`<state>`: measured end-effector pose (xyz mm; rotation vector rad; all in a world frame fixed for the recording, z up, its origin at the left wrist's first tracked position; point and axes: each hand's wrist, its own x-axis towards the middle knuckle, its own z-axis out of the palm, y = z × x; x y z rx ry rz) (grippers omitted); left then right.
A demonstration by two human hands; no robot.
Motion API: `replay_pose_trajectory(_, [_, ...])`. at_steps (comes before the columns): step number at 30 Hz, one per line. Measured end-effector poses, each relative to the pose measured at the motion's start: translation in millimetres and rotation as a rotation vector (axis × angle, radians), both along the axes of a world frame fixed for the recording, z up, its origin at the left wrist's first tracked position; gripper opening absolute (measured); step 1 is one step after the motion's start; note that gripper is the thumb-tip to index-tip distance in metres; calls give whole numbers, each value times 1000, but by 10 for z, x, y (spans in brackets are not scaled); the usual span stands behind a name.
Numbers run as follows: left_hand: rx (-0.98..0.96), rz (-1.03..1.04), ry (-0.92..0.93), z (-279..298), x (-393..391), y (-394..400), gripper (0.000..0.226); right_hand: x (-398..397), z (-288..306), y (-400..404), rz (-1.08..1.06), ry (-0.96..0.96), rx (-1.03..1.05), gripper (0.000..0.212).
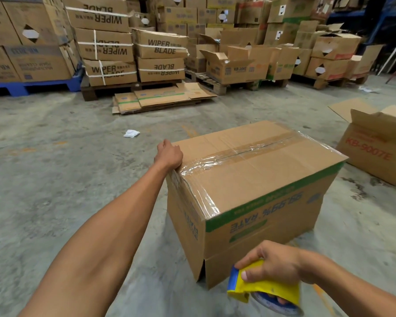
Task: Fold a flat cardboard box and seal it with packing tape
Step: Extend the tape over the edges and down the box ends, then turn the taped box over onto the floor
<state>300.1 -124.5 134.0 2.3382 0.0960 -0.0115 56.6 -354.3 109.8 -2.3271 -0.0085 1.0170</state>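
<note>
A brown cardboard box with a green stripe stands folded on the concrete floor, its printing upside down. Clear packing tape runs along its top seam and down the near left end. My left hand rests on the box's far left top corner, fingers curled over the edge. My right hand grips a yellow and blue tape dispenser low in front of the box's near corner, away from the cardboard.
Flattened boxes lie on the floor beyond. An open box marked KB-9007E stands to the right. Pallets stacked with cartons line the back. A white rag lies on the bare concrete at left.
</note>
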Motion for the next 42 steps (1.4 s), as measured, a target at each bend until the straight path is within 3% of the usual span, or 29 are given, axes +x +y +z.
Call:
replay_pose_trajectory(4, [-239, 33, 64, -15, -204, 10, 83, -125, -144, 67, 66, -53, -63, 40])
replay_pose_trajectory(9, [-181, 52, 29, -30, -511, -184, 85, -413, -812, 268, 320, 6, -230, 62])
replay_pose_trajectory(14, [-69, 3, 0, -102, -717, -283, 82, -825, -1123, 422, 403, -63, -263, 52])
replay_pose_trajectory(19, [-108, 40, -20, -90, -704, -258, 78, -608, -896, 507, 456, -137, -275, 50])
replay_pose_trajectory(23, [-191, 91, -26, -131, -621, -224, 75, -97, -17, 474, 534, -115, -109, 47])
replay_pose_trajectory(26, [-246, 105, -16, -157, -590, -189, 75, 223, 781, 188, 320, -88, 194, 32])
replay_pose_trajectory(28, [-282, 102, -2, -155, -589, -188, 83, 477, 1169, -49, 73, -332, 333, 23])
replay_pose_trajectory(30, [-289, 114, 6, -158, -616, -186, 80, 881, 1288, -337, -199, -688, 264, 22])
replay_pose_trajectory(32, [-299, 142, 24, -198, -652, -173, 74, 1284, 1192, -677, -273, -926, -132, 33])
replay_pose_trajectory(34, [-343, 156, 58, -254, -712, -183, 76, 1535, 1020, -1092, -254, -833, -571, 50])
replay_pose_trajectory(36, [-386, 148, 73, -335, -760, -219, 74, 1623, 874, -1511, -321, -690, -732, 63])
replay_pose_trajectory(39, [-461, 163, 72, -383, -781, -285, 72, 1571, 708, -1806, -444, -505, -645, 88])
replay_pose_trajectory(42, [-449, 219, 36, -369, -714, -261, 65, 1587, 681, -1697, -494, -508, -607, 82])
